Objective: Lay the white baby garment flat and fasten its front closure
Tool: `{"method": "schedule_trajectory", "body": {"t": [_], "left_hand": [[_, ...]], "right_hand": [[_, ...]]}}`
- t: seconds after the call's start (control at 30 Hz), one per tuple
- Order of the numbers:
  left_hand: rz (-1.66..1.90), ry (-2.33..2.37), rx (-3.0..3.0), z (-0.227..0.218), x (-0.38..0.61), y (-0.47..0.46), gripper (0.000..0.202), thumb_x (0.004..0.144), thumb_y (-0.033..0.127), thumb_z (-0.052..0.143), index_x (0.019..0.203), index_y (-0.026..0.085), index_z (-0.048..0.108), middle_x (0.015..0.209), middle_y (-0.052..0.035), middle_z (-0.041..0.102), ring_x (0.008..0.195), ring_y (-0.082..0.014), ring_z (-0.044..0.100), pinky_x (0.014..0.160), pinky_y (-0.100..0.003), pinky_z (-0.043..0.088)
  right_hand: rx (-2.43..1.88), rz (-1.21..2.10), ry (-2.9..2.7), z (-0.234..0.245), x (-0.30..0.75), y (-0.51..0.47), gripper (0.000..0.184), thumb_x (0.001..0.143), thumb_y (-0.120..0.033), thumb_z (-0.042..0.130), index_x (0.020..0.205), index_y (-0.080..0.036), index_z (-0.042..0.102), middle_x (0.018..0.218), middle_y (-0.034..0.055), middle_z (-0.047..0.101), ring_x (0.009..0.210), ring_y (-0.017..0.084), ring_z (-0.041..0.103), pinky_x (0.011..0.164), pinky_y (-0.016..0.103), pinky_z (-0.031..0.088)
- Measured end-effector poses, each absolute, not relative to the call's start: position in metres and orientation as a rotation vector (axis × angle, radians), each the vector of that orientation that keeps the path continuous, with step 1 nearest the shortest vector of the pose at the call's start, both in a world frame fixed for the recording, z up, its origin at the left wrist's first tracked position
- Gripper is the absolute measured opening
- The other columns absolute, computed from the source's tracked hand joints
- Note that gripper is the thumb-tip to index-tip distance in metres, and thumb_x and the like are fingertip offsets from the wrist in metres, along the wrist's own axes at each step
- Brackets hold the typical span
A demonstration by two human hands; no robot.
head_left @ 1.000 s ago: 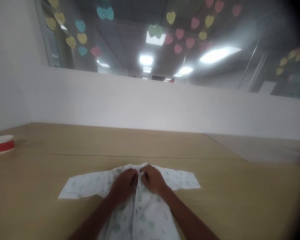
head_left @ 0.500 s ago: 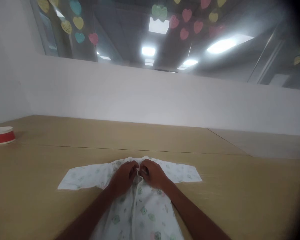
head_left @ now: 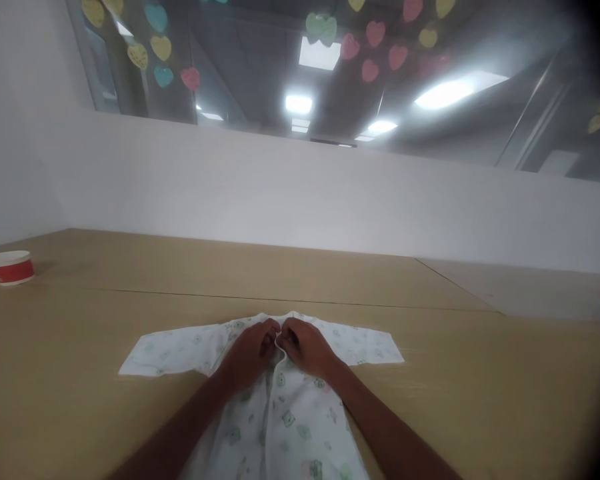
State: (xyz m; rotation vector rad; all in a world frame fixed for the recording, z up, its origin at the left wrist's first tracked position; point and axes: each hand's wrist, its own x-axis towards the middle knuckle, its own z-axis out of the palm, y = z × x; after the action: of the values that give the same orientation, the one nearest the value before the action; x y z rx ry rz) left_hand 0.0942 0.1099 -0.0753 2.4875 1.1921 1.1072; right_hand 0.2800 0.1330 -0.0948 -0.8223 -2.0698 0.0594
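Note:
A small white garment [head_left: 300, 413] with a pale green and pink print lies front up, its two sleeves spread left and right. It looks like a baby's shirt or romper; the lower end runs out of view. At the neckline my left hand [head_left: 250, 350] pinches one front edge. My right hand [head_left: 305, 347] pinches the other edge right beside it, and the fingertips of both hands nearly meet. Whatever fastener may be between the fingers is hidden by them. Below the hands the front opening runs down the middle.
The garment rests on a light wooden table [head_left: 480, 400] with a seam across it. A red and white paper cup [head_left: 11, 268] stands at the far left. Behind the table rises a white wall [head_left: 280, 187], topped by a glass pane with heart-shaped notes [head_left: 375, 33].
Both hands stay at the neckline, with the fingers drawn slightly closer together. The view has shifted a little, and the garment lies as before.

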Motion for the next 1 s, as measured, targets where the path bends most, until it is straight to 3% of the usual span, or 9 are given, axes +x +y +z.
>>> {"method": "schedule_trajectory", "body": {"t": [0.17,0.4,0.7,0.87,1.0], "left_hand": [[1.113,1.206,2.467,-0.078,0.091,0.114,0.013,0.081,0.011,0.049,0.088,0.019,0.057,0.078,0.0037,0.059,0.069,-0.0122,0.05,0.064,-0.025,0.037],[1.143,1.207,2.388,-0.079,0.09,0.119,0.016,0.085,0.017,0.05,0.098,0.019,0.059,0.076,0.0042,0.065,0.068,-0.0115,0.057,0.066,-0.024,0.043],[1.192,1.275,2.494,-0.078,0.091,0.122,0.012,0.083,0.019,0.055,0.079,0.017,0.066,0.081,-0.0015,0.062,0.082,-0.018,0.052,0.077,-0.032,0.037],[1.2,1.28,2.526,-0.083,0.088,0.125,0.012,0.084,0.019,0.055,0.077,0.014,0.064,0.083,-0.0042,0.059,0.085,-0.0188,0.051,0.078,-0.033,0.038],[1.148,1.271,2.539,-0.082,0.089,0.122,0.014,0.085,0.02,0.054,0.076,0.016,0.064,0.086,-0.0039,0.057,0.085,-0.0185,0.051,0.078,-0.033,0.038]], "right_hand": [[-0.777,0.071,-2.086,-0.095,0.281,0.134,0.004,0.084,-0.021,0.057,0.08,-0.018,0.057,0.078,-0.0019,0.057,0.072,0.009,0.047,0.067,0.022,0.033],[-0.76,0.086,-2.111,-0.089,0.279,0.13,0.008,0.078,-0.016,0.06,0.081,-0.021,0.065,0.077,-0.0013,0.06,0.072,0.01,0.05,0.067,0.022,0.035],[-0.843,0.088,-2.081,-0.092,0.28,0.133,0.0,0.078,-0.019,0.062,0.078,-0.019,0.062,0.075,-0.0025,0.06,0.069,0.009,0.049,0.064,0.022,0.033],[-0.85,0.075,-2.078,-0.092,0.278,0.131,0.002,0.075,-0.02,0.063,0.075,-0.019,0.064,0.071,-0.0018,0.06,0.064,0.009,0.049,0.062,0.021,0.033],[-0.835,0.029,-2.09,-0.092,0.278,0.131,0.008,0.075,-0.019,0.06,0.068,-0.016,0.057,0.068,-0.0007,0.057,0.062,0.009,0.044,0.06,0.022,0.029]]}}
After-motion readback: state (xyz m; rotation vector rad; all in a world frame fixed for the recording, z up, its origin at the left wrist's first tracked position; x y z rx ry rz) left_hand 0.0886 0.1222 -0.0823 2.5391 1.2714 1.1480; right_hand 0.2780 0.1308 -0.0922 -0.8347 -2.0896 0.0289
